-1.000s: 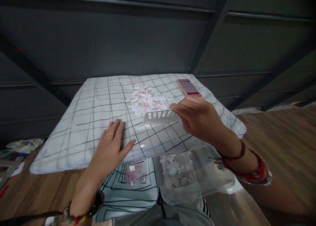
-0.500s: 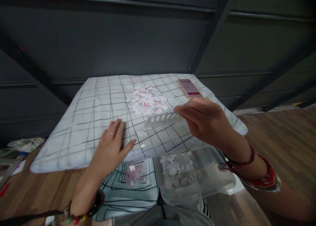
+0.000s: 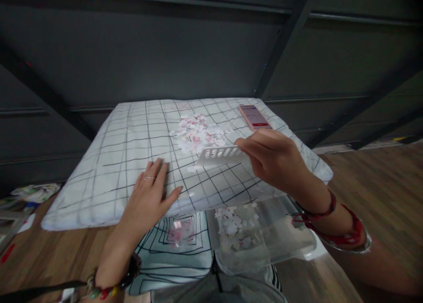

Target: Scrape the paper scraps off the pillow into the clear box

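My right hand [image 3: 272, 159] pinches one end of a flat white plastic strip with a row of slots [image 3: 220, 155], tilted over the cloth. Just behind the strip lies a loose heap of white and pink paper scraps [image 3: 198, 133]. A few scraps sit at the strip's left end, in front of the heap. My left hand [image 3: 152, 192] rests flat on the checked cloth [image 3: 125, 166], fingers stretched out and thumb apart, holding nothing. Below the table edge, a clear plastic container [image 3: 280, 241] holds more scraps [image 3: 234, 223].
A phone with a lit screen [image 3: 254, 117] lies at the back right of the table. A clear packet with pink contents [image 3: 180, 232] lies on a patterned cushion [image 3: 172, 259] below the front edge. Dark panels [image 3: 165, 51] stand directly behind the table.
The slotted strip in my right hand has moved slightly away from me, toward the heap. A loose scrap in front of the heap has shifted the same way. My left hand stays put.
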{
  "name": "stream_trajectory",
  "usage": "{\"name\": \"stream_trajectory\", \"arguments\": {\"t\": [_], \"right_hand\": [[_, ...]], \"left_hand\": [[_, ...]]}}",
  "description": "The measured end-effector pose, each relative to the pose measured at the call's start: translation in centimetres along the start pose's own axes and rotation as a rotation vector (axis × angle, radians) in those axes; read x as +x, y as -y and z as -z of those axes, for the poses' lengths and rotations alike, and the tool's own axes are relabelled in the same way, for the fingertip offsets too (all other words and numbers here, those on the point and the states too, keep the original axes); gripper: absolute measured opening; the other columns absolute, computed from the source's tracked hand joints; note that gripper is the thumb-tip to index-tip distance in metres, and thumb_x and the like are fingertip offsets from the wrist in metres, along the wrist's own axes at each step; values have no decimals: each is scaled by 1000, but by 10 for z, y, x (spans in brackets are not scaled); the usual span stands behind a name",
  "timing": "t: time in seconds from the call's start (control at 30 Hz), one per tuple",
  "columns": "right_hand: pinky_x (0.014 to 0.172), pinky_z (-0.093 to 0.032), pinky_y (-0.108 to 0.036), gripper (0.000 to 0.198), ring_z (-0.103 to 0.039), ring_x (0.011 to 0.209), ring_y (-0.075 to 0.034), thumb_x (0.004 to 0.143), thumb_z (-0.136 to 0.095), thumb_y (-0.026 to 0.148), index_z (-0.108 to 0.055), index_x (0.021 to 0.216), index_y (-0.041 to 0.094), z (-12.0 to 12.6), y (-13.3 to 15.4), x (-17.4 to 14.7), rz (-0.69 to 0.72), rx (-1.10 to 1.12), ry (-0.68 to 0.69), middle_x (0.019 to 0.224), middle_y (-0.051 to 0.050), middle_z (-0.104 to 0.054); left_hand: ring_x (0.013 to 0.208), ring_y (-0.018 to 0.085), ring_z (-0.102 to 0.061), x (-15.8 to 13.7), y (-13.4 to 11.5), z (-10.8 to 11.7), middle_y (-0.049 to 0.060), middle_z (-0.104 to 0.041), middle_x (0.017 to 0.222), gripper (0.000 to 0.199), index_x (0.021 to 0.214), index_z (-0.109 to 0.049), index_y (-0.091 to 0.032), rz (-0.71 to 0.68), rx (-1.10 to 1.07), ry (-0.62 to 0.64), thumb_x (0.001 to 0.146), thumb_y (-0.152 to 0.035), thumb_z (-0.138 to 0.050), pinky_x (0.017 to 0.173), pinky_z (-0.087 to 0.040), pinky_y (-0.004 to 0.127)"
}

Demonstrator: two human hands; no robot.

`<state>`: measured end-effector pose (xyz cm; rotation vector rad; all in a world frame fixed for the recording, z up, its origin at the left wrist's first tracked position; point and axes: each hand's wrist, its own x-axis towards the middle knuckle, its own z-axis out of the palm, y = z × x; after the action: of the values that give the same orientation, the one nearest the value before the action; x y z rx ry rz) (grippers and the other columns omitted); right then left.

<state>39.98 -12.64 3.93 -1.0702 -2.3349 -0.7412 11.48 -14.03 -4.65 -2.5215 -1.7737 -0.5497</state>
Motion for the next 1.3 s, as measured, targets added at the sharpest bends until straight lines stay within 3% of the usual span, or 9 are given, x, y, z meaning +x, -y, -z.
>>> {"name": "stream_trajectory", "arguments": {"t": [0.4, 0.67, 0.87, 1.07, 1.3], "right_hand": [[56, -30, -30, 24, -50, 66, -17, 77, -40, 4, -63, 81, 12, -11, 0, 23, -257, -17, 195, 70, -8, -61], [57, -32, -29, 27, -50, 67, -17, 79, -39, 4, -64, 84, 12, -3, -2, 38, -150, -69, 163, 72, -8, -62], [56, -31, -28, 23, -46, 63, -14, 79, -42, 6, -62, 76, 16, 9, 0, 26, -90, -84, 174, 65, -4, -58], [56, -31, -29, 29, -44, 62, -15, 81, -39, 7, -63, 94, 16, 12, 4, 13, -24, 17, 94, 66, -2, -56], [56, -31, -29, 30, -41, 61, -14, 80, -39, 4, -64, 92, 14, 7, 8, 14, 39, 38, 46, 65, -2, -55]], "left_hand": [[138, 35, -26, -1, 1, -2, 20, -34, 148, 77, 137, -37, -10, 14, 10, 18, 86, -67, -26, 109, -29, 53], [137, 34, -29, -1, 1, -2, 20, -36, 147, 77, 136, -39, -9, 6, 28, -1, 87, -66, -25, 109, -30, 50], [137, 34, -28, -1, 1, -2, 19, -34, 148, 72, 136, -38, -12, -6, 7, -12, 87, -64, -29, 108, -30, 53], [137, 34, -29, -2, 1, -3, 18, -35, 148, 72, 137, -38, -13, 2, 11, -10, 87, -64, -28, 109, -30, 52], [137, 34, -28, -1, 0, 0, 18, -34, 148, 73, 135, -40, -12, 11, 3, 13, 87, -65, -27, 109, -29, 52]]}}
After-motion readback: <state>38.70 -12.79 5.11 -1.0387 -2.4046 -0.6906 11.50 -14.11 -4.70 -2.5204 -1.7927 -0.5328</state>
